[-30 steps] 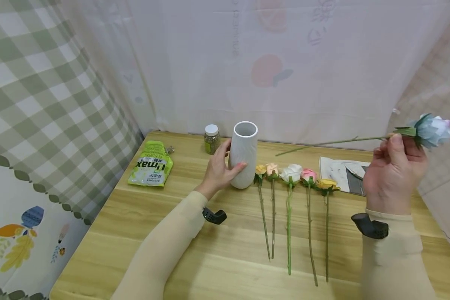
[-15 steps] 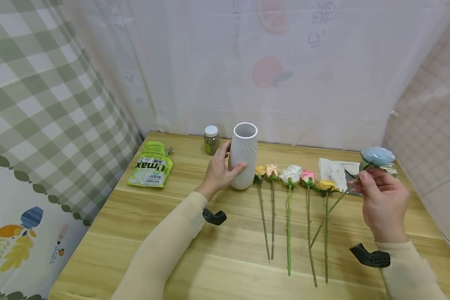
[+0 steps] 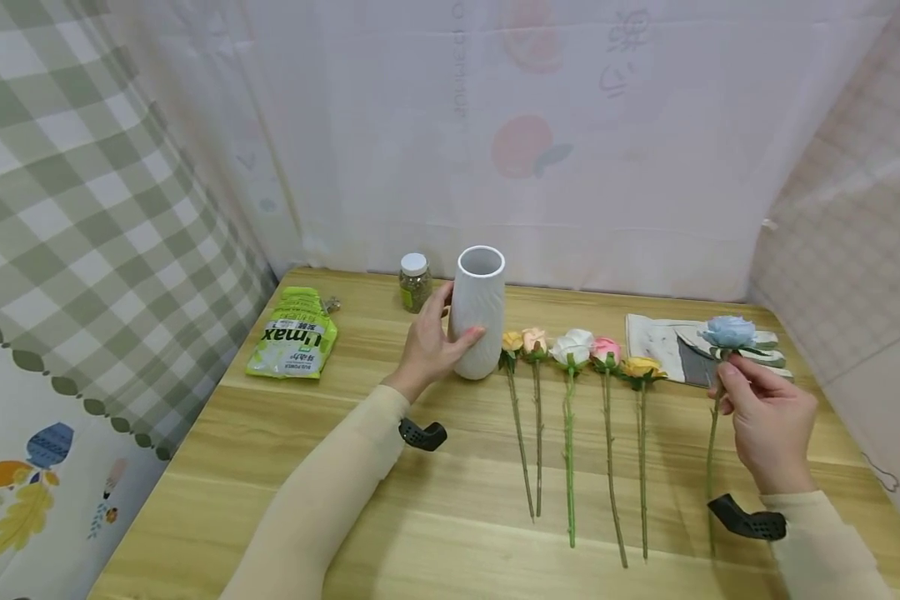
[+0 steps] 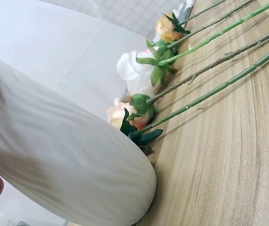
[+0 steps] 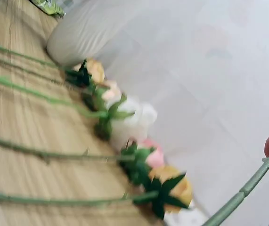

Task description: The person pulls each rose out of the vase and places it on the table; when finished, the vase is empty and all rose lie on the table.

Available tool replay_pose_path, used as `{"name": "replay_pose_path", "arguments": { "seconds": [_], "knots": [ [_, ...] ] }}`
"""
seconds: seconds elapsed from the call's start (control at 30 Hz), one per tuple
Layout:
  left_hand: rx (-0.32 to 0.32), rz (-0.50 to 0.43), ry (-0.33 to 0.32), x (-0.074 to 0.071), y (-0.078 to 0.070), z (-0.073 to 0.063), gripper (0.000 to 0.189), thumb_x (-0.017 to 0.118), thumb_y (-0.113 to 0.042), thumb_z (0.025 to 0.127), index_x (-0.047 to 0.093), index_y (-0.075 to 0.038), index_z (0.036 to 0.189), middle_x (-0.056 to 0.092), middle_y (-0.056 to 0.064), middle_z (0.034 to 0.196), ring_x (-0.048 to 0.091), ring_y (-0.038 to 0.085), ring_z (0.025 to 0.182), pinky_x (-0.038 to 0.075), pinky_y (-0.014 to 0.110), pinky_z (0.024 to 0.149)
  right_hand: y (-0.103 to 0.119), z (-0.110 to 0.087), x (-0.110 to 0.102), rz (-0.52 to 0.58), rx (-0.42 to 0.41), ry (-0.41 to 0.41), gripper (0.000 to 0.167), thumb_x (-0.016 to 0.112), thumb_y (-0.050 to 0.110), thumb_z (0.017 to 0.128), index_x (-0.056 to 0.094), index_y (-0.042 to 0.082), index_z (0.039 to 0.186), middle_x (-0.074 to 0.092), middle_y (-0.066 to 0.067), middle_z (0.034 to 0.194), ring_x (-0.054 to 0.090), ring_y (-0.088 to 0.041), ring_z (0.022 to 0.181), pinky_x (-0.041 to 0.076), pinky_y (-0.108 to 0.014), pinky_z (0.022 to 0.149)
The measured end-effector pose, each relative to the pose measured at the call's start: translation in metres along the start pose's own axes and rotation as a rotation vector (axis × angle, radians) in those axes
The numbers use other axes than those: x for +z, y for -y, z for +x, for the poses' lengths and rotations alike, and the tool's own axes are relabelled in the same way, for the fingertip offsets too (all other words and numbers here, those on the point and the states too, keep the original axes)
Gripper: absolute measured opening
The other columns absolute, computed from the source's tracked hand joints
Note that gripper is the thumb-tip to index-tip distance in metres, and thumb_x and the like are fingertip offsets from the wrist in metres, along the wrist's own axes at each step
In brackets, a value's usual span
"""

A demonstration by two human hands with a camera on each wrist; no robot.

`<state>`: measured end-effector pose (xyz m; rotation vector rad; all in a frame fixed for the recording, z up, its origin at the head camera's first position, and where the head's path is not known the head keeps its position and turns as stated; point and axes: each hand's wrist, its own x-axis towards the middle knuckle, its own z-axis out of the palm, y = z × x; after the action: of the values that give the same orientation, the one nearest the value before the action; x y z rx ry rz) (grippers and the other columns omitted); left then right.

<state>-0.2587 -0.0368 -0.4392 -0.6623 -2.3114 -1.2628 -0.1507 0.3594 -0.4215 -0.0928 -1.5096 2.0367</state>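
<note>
My left hand point(image 3: 431, 346) grips the white ridged vase point(image 3: 480, 317), which stands upright on the table with its mouth up. In the left wrist view the vase point(image 4: 73, 150) fills the lower left, a fingertip at its side. My right hand point(image 3: 768, 417) pinches a pale blue flower point(image 3: 729, 332) by the stem just under its bloom, the stem pointing toward me. Between the hands lies a row of flowers: an orange one point(image 3: 512, 342), a peach one point(image 3: 534, 340), a white one point(image 3: 572, 346), a pink one point(image 3: 606, 350) and a yellow one point(image 3: 642, 367).
Behind the left hand stands a small jar point(image 3: 416, 283) with a white lid. A green and white bag point(image 3: 292, 335) lies at the left of the table point(image 3: 270, 483). Gloves point(image 3: 663, 348) lie behind the blue flower. Curtains enclose the back and sides.
My right hand has come down and toward the table, swinging the blue flower from pointing left to lining up beside the row. The left hand keeps its hold on the vase.
</note>
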Motion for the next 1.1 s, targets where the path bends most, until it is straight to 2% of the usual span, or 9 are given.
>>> {"name": "replay_pose_path", "arguments": {
  "seconds": [0.17,0.33,0.47,0.57,0.67,0.8,0.97,1.1],
  "knots": [
    [0.012,0.001,-0.001,0.001,0.002,0.001,0.077,0.077,-0.031,0.082,0.036,-0.005,0.142,0.053,0.013,0.128,0.055,0.023,0.109,0.051,0.037,0.090,-0.021,0.005,-0.029,-0.170,0.156,-0.015,0.022,0.070,-0.003,0.083,0.070,-0.008,0.105,0.071,-0.007,0.076,0.063,-0.014,0.053,0.045,-0.020,0.039],
    [0.019,-0.028,-0.003,0.002,0.002,0.001,0.076,0.077,-0.029,0.082,0.036,-0.004,0.141,0.053,0.015,0.127,0.056,0.025,0.107,0.052,0.044,0.089,-0.046,0.002,-0.051,-0.321,0.255,0.030,0.016,0.072,0.006,0.085,0.073,0.003,0.101,0.072,0.001,0.076,0.065,-0.009,0.056,0.049,-0.019,0.042],
    [0.018,-0.021,-0.004,0.002,0.001,-0.001,0.076,0.077,-0.030,0.083,0.036,-0.004,0.142,0.053,0.014,0.128,0.056,0.024,0.108,0.052,0.041,0.089,-0.060,-0.004,-0.057,-0.511,0.238,0.066,0.015,0.071,0.010,0.087,0.074,0.004,0.101,0.070,0.009,0.072,0.062,-0.003,0.055,0.048,-0.016,0.043],
    [0.016,-0.004,0.000,0.000,0.001,-0.002,0.077,0.076,-0.031,0.083,0.035,-0.005,0.142,0.053,0.013,0.129,0.056,0.022,0.108,0.051,0.035,0.090,-0.066,-0.008,-0.058,-0.690,0.200,0.100,0.023,0.070,0.014,0.089,0.072,-0.003,0.105,0.068,0.017,0.072,0.060,0.000,0.055,0.047,-0.014,0.046],
    [0.015,-0.003,0.002,-0.001,0.000,-0.001,0.076,0.076,-0.031,0.083,0.035,-0.005,0.142,0.053,0.013,0.129,0.055,0.022,0.109,0.051,0.035,0.090,-0.069,-0.009,-0.058,-0.807,0.178,0.130,0.035,0.069,0.018,0.090,0.067,-0.010,0.110,0.066,0.022,0.072,0.060,0.002,0.057,0.048,-0.013,0.048],
    [0.007,-0.010,0.004,-0.002,0.000,-0.001,0.076,0.076,-0.031,0.084,0.035,-0.005,0.142,0.052,0.014,0.129,0.055,0.024,0.109,0.051,0.040,0.090,-0.070,-0.008,-0.058,-0.889,0.176,0.167,0.043,0.068,0.026,0.091,0.065,-0.012,0.111,0.063,0.027,0.069,0.060,0.003,0.057,0.048,-0.012,0.050],
    [-0.008,0.008,0.024,-0.002,0.000,0.001,0.077,0.075,-0.033,0.084,0.035,-0.005,0.143,0.052,0.014,0.130,0.055,0.023,0.109,0.051,0.038,0.090,-0.070,-0.006,-0.059,-0.985,0.175,0.208,0.045,0.066,0.031,0.092,0.066,-0.009,0.112,0.062,0.027,0.067,0.060,0.004,0.057,0.046,-0.009,0.054],
    [-0.022,0.007,0.032,-0.002,0.001,0.000,0.078,0.075,-0.035,0.083,0.035,-0.005,0.143,0.052,0.013,0.129,0.054,0.023,0.112,0.050,0.042,0.092,-0.070,-0.007,-0.062,-0.983,0.210,0.217,0.049,0.063,0.035,0.093,0.064,-0.010,0.115,0.064,0.022,0.067,0.060,0.005,0.058,0.047,-0.010,0.054]
  ]
}}
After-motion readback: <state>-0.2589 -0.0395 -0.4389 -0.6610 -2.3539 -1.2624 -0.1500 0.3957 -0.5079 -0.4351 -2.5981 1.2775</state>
